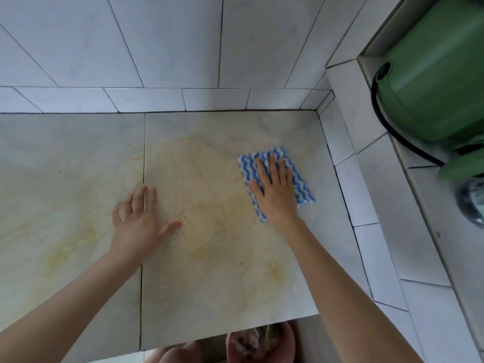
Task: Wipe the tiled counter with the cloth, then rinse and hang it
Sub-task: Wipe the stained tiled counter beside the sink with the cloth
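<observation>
The tiled counter point(78, 158) is pale marble-look tile with wide yellowish stains across its middle. A blue-and-white wavy-striped cloth point(301, 184) lies flat near the counter's back right corner. My right hand point(275, 189) presses down on it, palm flat and fingers spread, covering its middle. My left hand point(138, 218) rests flat on the bare counter to the left, fingers apart, over a grout line, and holds nothing.
White tiled walls rise behind and to the right of the counter. A green machine point(432, 82) with a black hose sits in a recess at the upper right. A shiny metal fitting point(471, 203) shows at the right edge. A pinkish bucket point(259, 341) stands below the counter's front edge.
</observation>
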